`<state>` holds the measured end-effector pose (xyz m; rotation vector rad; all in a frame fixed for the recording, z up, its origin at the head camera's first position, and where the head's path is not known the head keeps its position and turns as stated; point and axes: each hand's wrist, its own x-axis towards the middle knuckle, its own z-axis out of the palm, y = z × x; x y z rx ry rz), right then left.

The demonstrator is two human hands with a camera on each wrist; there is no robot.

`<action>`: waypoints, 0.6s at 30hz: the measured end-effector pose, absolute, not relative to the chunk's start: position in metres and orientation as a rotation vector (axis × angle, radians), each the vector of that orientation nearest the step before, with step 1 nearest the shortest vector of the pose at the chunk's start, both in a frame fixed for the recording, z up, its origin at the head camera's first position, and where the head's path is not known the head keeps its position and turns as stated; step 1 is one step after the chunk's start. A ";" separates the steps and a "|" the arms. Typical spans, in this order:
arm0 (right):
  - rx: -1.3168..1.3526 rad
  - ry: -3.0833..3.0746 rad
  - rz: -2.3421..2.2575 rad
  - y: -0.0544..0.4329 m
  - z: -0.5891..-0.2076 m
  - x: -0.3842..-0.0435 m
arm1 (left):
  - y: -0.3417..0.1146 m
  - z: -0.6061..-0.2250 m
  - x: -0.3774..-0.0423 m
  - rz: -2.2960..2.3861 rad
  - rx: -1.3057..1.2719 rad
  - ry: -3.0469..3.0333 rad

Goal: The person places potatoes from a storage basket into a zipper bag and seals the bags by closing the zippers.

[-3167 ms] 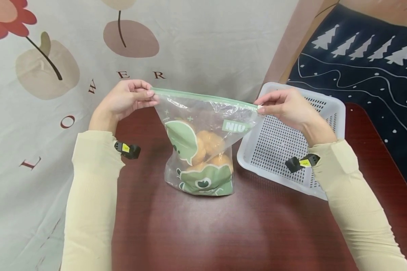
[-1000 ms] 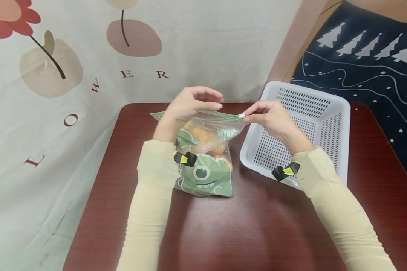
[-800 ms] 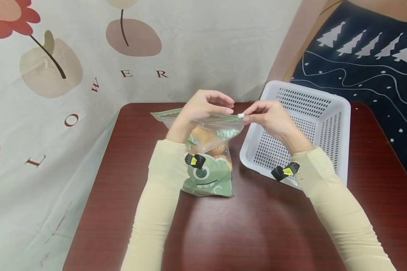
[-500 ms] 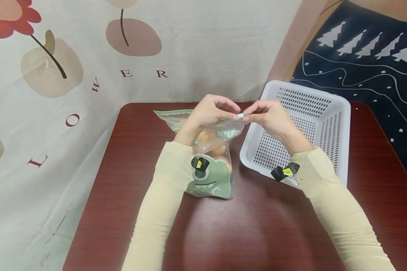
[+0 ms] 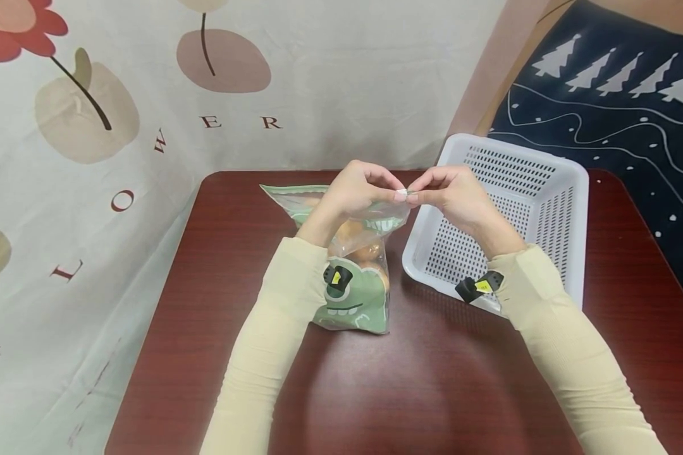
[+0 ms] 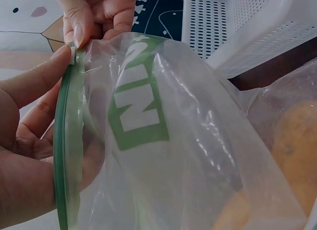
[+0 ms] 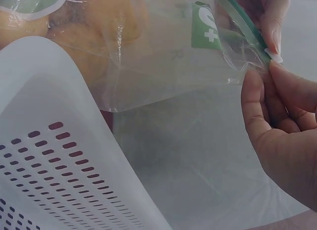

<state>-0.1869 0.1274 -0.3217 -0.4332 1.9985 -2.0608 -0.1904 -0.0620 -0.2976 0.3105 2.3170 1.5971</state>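
A clear zip bag [image 5: 353,306] with green cartoon prints stands on the table, with several round orange fruits [image 5: 369,253] inside. At the right end of its green zip strip [image 6: 60,155], my left hand [image 5: 355,186] pinches the small white slider [image 7: 273,55] between thumb and forefinger. My right hand [image 5: 455,196] pinches the bag's top right corner just beside it, so the fingertips of both hands meet there. The bag's top left corner sticks out free behind my left wrist. My left forearm and wrist camera cover part of the bag's front.
Right of the bag, a white perforated plastic basket [image 5: 410,262] stands on the dark red table [image 5: 421,392], partly behind my right forearm. A pale printed cloth [image 5: 341,82] hangs behind the table. Dark blue fabric with white trees [image 5: 592,120] lies beyond the basket.
My left hand has let go of the bag's left corner and moved right along the top to the slider. My right hand keeps the right corner, now slightly lower and further left.
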 end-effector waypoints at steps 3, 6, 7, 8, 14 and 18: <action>-0.438 2.016 -2.042 0.128 -0.322 -0.188 | -0.063 -0.297 -0.191 1.560 0.288 2.339; -0.455 2.005 -2.043 0.128 -0.323 -0.188 | -0.065 -0.297 -0.192 1.528 0.273 2.355; -0.458 1.991 -2.052 0.128 -0.323 -0.188 | -0.066 -0.296 -0.192 1.519 0.265 2.360; -0.459 1.987 -2.057 0.128 -0.323 -0.188 | -0.067 -0.296 -0.192 1.507 0.256 2.369; -0.423 1.949 -2.084 0.131 -0.321 -0.187 | -0.074 -0.295 -0.192 1.434 0.227 2.416; -0.435 1.940 -2.080 0.132 -0.322 -0.187 | -0.078 -0.295 -0.193 1.392 0.226 2.432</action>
